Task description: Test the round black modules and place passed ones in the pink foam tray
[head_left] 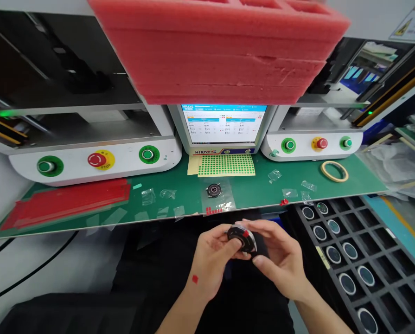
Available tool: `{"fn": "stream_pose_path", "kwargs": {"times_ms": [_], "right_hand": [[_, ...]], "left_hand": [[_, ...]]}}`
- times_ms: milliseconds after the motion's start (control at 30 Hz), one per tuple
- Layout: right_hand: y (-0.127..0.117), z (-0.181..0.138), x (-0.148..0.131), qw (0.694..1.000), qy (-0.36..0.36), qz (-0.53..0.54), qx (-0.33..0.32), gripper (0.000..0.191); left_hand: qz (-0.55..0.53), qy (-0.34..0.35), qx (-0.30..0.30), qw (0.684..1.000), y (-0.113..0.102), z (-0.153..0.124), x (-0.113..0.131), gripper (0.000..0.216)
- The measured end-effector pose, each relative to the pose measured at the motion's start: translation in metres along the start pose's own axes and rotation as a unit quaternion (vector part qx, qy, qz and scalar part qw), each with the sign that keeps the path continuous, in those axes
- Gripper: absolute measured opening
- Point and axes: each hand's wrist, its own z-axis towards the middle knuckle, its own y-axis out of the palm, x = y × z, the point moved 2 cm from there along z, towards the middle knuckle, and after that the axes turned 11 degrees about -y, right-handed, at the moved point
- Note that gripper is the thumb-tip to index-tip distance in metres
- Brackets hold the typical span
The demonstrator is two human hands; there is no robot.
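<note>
Both my hands hold one small round black part [241, 237] with a red patch on it, just below the front edge of the green mat [179, 190]. My left hand [210, 260] grips it from the left with curled fingers; a small red sticker sits on that hand's back. My right hand [280, 257] pinches its right side with thumb and fingers. Another round black part [213, 189] lies on a clear bag with red marks on the mat straight ahead.
A black tray [395, 260] with round parts in several cells stands at my right. Red strips [68, 202] lie on the mat's left, a tape roll [334, 170] on its right, a green dot sheet [226, 165] below the monitor [224, 123]. Red foam [221, 51] hangs overhead. Button panels flank the screen.
</note>
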Motion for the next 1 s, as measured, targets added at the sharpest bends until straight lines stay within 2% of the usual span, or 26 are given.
{"fn": "stream_pose_path", "kwargs": {"times_ms": [100,200,300,400,567,767,900,1000], "right_hand": [[0.000,0.000,-0.016,0.995,-0.066,-0.077,0.009,0.031],[0.000,0.001,-0.028,0.988,-0.100,-0.117,0.014,0.028],[0.002,0.003,-0.036,0.985,-0.107,-0.132,0.009,0.027],[0.003,0.005,-0.043,0.981,-0.122,-0.148,-0.007,0.028],[0.005,0.010,-0.049,0.971,-0.160,-0.174,-0.043,0.024],[0.001,0.013,-0.048,0.959,-0.173,-0.191,-0.119,0.019],[-0.002,0.015,-0.045,0.957,-0.131,-0.188,-0.177,0.015],[-0.002,0.014,-0.041,0.959,-0.113,-0.178,-0.188,0.014]], "left_hand": [[0.128,0.131,0.117,0.976,0.002,-0.019,0.008,0.011],[0.247,0.235,0.158,0.927,0.006,-0.035,0.014,0.006],[0.354,0.309,0.140,0.872,0.005,-0.045,0.018,0.012],[0.428,0.355,0.110,0.823,0.000,-0.050,0.022,0.022],[0.496,0.401,0.081,0.766,-0.002,-0.055,0.032,0.025],[0.525,0.409,0.044,0.745,-0.005,-0.055,0.036,0.021],[0.529,0.402,0.034,0.747,-0.009,-0.054,0.034,0.021],[0.527,0.389,0.036,0.755,-0.009,-0.054,0.034,0.021]]}}
